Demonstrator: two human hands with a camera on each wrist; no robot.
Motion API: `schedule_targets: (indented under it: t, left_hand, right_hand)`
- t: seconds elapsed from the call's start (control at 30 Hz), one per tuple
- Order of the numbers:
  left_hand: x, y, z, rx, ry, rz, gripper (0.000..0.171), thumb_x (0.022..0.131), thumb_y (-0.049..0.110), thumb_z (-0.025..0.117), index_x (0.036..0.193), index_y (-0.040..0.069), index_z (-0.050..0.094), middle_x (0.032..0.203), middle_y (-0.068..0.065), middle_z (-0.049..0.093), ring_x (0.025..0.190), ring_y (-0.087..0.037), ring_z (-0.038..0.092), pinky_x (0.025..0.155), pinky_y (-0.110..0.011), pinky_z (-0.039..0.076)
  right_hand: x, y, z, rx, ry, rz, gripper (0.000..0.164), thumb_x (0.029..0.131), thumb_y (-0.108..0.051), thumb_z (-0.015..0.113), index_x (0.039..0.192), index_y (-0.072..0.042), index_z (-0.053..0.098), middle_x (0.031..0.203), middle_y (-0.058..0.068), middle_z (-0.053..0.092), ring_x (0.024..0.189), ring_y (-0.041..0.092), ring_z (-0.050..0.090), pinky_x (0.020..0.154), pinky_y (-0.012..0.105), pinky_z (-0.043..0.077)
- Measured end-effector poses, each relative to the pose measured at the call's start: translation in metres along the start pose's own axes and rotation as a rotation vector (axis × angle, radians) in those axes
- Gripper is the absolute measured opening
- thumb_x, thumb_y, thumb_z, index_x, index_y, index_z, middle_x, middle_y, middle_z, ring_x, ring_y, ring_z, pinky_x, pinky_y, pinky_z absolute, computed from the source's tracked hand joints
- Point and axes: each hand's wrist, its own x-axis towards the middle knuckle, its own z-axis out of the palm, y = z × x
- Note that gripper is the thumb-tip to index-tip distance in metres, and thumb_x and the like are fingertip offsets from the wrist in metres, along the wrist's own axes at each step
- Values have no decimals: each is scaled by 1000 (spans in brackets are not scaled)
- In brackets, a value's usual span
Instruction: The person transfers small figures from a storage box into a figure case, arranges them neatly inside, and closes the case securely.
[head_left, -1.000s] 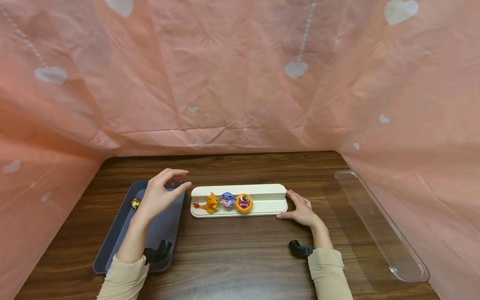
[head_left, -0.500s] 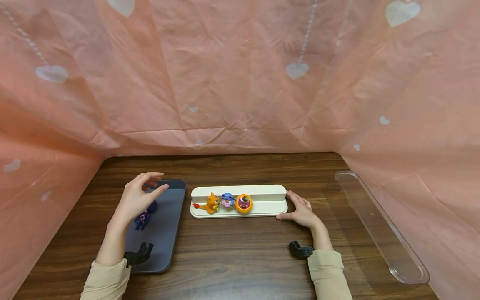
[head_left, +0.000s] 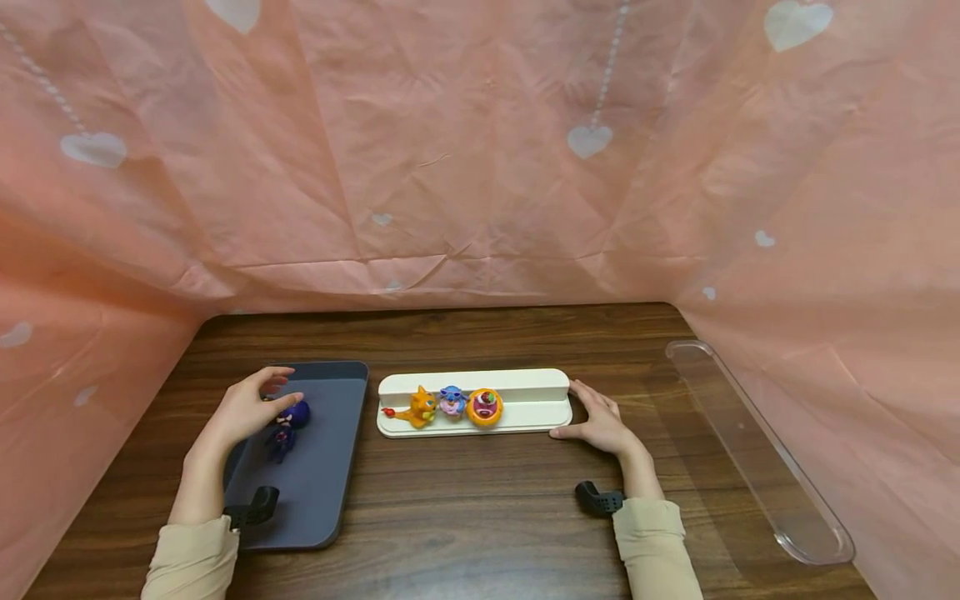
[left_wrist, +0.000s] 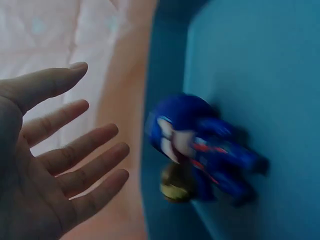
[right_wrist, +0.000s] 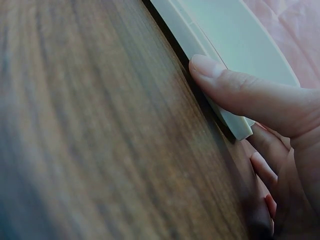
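Figure [left_wrist: 205, 144] in tray [head_left: 318, 454], near left hand [head_left: 242, 408], half spread, holding nothing; right hand [head_left: 600, 422] gripping end of stand [head_left: 534, 414]. Probably best: pinch body squarely, avoiding gold piece [left_wrist: 175, 190].

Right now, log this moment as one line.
left hand: empty, near blue figure in gray tray | right hand: gripping right end of white stand | on stand: three toys

The head view is softly, evenly lit; a pale glare lies on the wooden table [head_left: 450, 521] in front of the white stand [head_left: 534, 415]. The left wrist view is dim and bluish, its blue figurine [left_wrist: 187, 112] blurred. In the right wrist view, dark shadow lines the white stand's edge.
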Motion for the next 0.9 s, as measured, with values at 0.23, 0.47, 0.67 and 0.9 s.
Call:
schedule_targets:
  t: [0.23,0.47,0.67,0.9]
  left_hand:
    - [5,-19,7,15,1,31,57,93,34,66,134,-3,52,129,-30,55,117,-48,52,90,-60,45]
    - [8,-24,9,10,-44,43,57,91,29,69,134,-4,52,128,-34,54,115,-50,53,91,-61,44]
    - [10,-29,11,-1,-125,55,58,89,26,72,133,-5,52,129,-35,54,117,-50,52,94,-61,41]
    - [10,-32,13,34,-154,96,49,83,14,74,125,-6,58,121,-32,59,104,-43,59,85,-56,48]
  right_hand:
    - [0,-1,1,1,1,19,105,75,-40,83,153,0,24,158,27,16,142,49,7,108,64,5]
    - [1,3,2,0,-2,16,104,76,-39,83,153,-1,25,158,26,16,144,47,9,109,62,4]
    - [1,3,2,5,4,10,103,76,-39,83,153,-1,25,158,26,16,144,46,9,110,62,3]
    - [0,1,1,3,3,9,104,76,-39,83,153,0,25,158,26,16,143,47,9,109,62,4]
